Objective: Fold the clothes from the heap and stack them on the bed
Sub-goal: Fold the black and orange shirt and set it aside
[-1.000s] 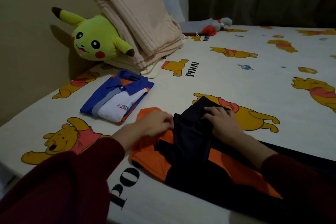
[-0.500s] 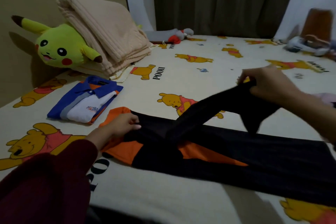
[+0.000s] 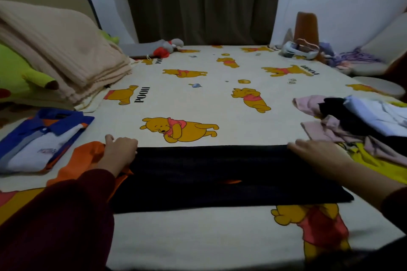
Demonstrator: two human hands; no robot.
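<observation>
A black and orange shirt [image 3: 220, 174] lies flat in a long band across the near part of the bed [image 3: 198, 99]. My left hand [image 3: 121, 152] grips its left end, where the orange cloth meets the black. At the far right corner of the shirt my right hand [image 3: 319, 156] rests with its fingers stretched out. A folded blue, white and orange polo shirt [image 3: 44, 138] sits to the left. The heap of loose clothes [image 3: 363, 121], pink, black, white and yellow, lies at the right, just beyond my right hand.
A folded beige blanket [image 3: 61, 50] and a yellow-green plush toy [image 3: 19, 77] lean against the headboard at the left. A grey and red soft toy [image 3: 163, 48] lies at the far edge. More items and an orange-brown object [image 3: 306, 28] stand at the far right.
My right hand has carried the black sleeve to the right and laid it down flat along the shirt. The view has swung right, bringing the heap into sight. The left hand stays on the shirt's left end.
</observation>
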